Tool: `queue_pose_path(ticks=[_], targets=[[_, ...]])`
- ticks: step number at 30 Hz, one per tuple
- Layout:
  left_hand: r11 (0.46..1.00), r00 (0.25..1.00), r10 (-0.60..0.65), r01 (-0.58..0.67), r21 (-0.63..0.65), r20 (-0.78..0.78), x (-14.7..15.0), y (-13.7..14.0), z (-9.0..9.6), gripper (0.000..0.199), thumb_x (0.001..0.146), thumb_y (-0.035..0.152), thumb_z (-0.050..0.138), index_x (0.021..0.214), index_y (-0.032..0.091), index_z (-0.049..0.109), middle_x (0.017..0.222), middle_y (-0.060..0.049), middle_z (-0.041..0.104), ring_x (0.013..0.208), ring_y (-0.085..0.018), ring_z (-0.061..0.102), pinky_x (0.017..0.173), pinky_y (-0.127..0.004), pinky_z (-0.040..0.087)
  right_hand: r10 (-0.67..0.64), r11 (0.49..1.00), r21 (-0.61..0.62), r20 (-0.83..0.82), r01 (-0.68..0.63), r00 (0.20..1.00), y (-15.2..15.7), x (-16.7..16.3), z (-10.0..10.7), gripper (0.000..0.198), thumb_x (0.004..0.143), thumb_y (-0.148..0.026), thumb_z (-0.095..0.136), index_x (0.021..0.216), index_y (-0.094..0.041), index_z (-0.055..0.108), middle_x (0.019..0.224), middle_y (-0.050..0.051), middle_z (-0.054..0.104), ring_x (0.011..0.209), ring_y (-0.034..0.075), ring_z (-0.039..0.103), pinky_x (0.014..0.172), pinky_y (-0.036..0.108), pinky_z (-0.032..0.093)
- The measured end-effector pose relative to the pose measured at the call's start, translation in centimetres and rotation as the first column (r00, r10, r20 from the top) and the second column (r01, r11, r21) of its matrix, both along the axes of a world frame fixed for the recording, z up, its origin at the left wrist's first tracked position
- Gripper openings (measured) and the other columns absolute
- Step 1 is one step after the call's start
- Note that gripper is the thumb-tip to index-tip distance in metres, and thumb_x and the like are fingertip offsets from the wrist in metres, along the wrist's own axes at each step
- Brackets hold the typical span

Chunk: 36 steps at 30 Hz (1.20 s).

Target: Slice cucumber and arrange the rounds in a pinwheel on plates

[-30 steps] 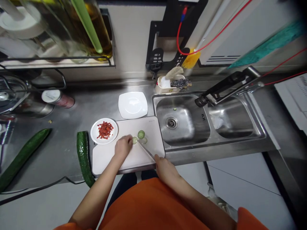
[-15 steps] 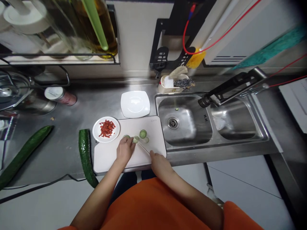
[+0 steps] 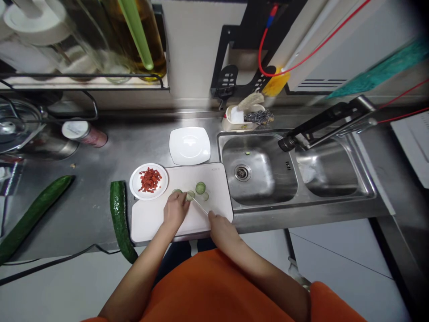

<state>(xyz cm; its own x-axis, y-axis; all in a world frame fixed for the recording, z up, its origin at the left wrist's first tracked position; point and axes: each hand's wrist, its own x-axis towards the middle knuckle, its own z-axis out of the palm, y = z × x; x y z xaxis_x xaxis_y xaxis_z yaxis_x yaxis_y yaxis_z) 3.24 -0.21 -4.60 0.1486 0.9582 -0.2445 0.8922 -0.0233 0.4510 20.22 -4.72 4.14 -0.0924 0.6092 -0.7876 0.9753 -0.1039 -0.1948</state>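
Note:
Over the white cutting board (image 3: 150, 223), my left hand (image 3: 174, 209) pinches a pale green cucumber slice (image 3: 190, 195) with its fingertips. My right hand (image 3: 223, 228) is wrapped round the handle of a knife (image 3: 200, 206), whose thin blade points up and left to that slice. Another cucumber slice (image 3: 177, 191) lies partly hidden behind my left fingers. To the right of the blade tip are more slices, a darker green-edged cucumber slice (image 3: 200, 188) among them. A cut cucumber (image 3: 118, 210) rests left of the board, its lower end past the counter's edge.
A small white plate of red dried berries (image 3: 150, 180) overlaps the board's upper left corner. Behind the board sits a square white plate (image 3: 189, 145). The sink (image 3: 261, 197) adjoins on the right, under a black faucet (image 3: 311, 120). A long cucumber (image 3: 36, 214) lies far left.
The view has shifted very slightly. My right hand and the knife have moved a touch to the left; my left hand stays at the same slice.

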Motion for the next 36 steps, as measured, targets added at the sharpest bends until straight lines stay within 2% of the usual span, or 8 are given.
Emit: queue_pose_path(ticks=[5, 12, 20, 25, 29, 32, 36], targets=[[0.999, 0.999, 0.041, -0.041, -0.008, 0.024, 0.2, 0.2, 0.0, 0.026, 0.080, 0.024, 0.057, 0.105, 0.023, 0.063, 0.094, -0.006, 0.060, 0.090, -0.020, 0.056, 0.077, -0.028, 0.044, -0.034, 0.999, -0.018, -0.017, 0.034, 0.999, -0.3, 0.1, -0.1, 0.038, 0.084, -0.001, 0.032, 0.115, -0.014, 0.048, 0.101, 0.015, 0.064, 0.100, 0.024, 0.061, 0.075, 0.029, 0.044], [0.996, 0.996, 0.084, -0.083, -0.033, 0.012, 0.8, 1.0, 0.0, 0.016, 0.078, 0.022, 0.056, 0.092, 0.022, 0.063, 0.091, -0.007, 0.059, 0.085, -0.020, 0.056, 0.076, -0.030, 0.044, -0.024, 0.998, -0.059, -0.008, 0.024, 1.000, -2.1, 2.4, 0.2, 0.040, 0.079, 0.003, 0.035, 0.111, -0.015, 0.050, 0.097, 0.013, 0.066, 0.093, 0.022, 0.063, 0.071, 0.026, 0.042], [0.998, 0.998, 0.045, -0.043, -0.049, 0.050, 1.2, 1.7, 0.3, 0.008, 0.077, 0.017, 0.053, 0.079, 0.020, 0.059, 0.076, -0.003, 0.061, 0.079, -0.018, 0.055, 0.072, -0.028, 0.041, -0.026, 0.998, -0.050, -0.020, 0.025, 0.999, -2.5, 3.3, 0.6, 0.038, 0.077, 0.002, 0.035, 0.107, -0.014, 0.052, 0.096, 0.012, 0.067, 0.090, 0.022, 0.063, 0.068, 0.026, 0.039], [0.983, 0.985, 0.168, -0.165, -0.085, 0.031, -0.6, 1.6, 1.1, 0.010, 0.080, 0.023, 0.051, 0.083, 0.022, 0.060, 0.070, 0.000, 0.062, 0.066, -0.015, 0.055, 0.063, -0.024, 0.038, -0.029, 0.999, -0.043, -0.023, 0.028, 0.999, -2.4, 3.3, 0.4, 0.034, 0.080, 0.001, 0.035, 0.106, -0.015, 0.052, 0.093, 0.011, 0.067, 0.087, 0.022, 0.064, 0.064, 0.026, 0.037], [0.971, 0.970, 0.234, -0.236, -0.028, -0.068, -2.5, 1.6, 1.2, 0.016, 0.081, 0.025, 0.050, 0.092, 0.022, 0.062, 0.073, -0.001, 0.064, 0.069, -0.016, 0.058, 0.064, -0.025, 0.038, -0.018, 0.999, -0.028, -0.029, 0.018, 0.999, -2.3, 3.3, 0.2, 0.034, 0.080, 0.001, 0.035, 0.105, -0.015, 0.052, 0.094, 0.012, 0.067, 0.087, 0.023, 0.064, 0.063, 0.026, 0.036], [0.982, 0.976, 0.188, -0.190, 0.000, -0.110, -3.0, 1.4, 1.2, 0.018, 0.083, 0.025, 0.049, 0.093, 0.022, 0.064, 0.077, -0.003, 0.065, 0.075, -0.017, 0.059, 0.067, -0.026, 0.040, -0.023, 0.999, -0.034, -0.027, 0.022, 0.999, -2.2, 3.3, 0.3, 0.036, 0.078, 0.002, 0.036, 0.106, -0.015, 0.052, 0.094, 0.012, 0.067, 0.088, 0.023, 0.064, 0.063, 0.026, 0.036], [0.985, 0.985, 0.142, -0.130, 0.117, -0.096, -2.5, 0.9, 1.0, 0.022, 0.086, 0.023, 0.047, 0.094, 0.021, 0.067, 0.102, -0.007, 0.065, 0.091, -0.019, 0.058, 0.075, -0.027, 0.043, -0.021, 0.999, -0.050, -0.024, 0.020, 0.999, -2.1, 3.3, 0.4, 0.038, 0.079, 0.002, 0.035, 0.109, -0.015, 0.052, 0.095, 0.012, 0.067, 0.089, 0.022, 0.063, 0.065, 0.025, 0.037]])
